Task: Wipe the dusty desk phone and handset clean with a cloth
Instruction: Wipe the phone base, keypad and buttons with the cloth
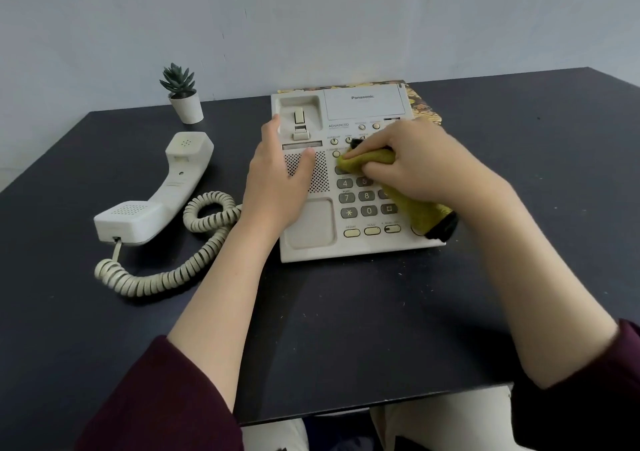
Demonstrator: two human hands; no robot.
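A cream desk phone (311, 232) sits in the middle of the dark table. My left hand (277, 180) lies flat on its left side, over the speaker grille, fingers spread along the edge. My right hand (419, 163) is closed on a bunched yellow-green cloth (412, 204) pressed onto the upper keypad; the cloth's tail with a dark end trails to the phone's lower right corner. The cream handset (162, 191) lies face up on the table to the left, off its cradle. A coiled cord (166, 274) joins the handset to the phone.
A small potted succulent (183, 95) stands at the back left near the wall. A patterned yellow-and-dark mat or book (424, 104) lies under the phone's far side. The table's (346, 329) near edge runs just in front of my lap.
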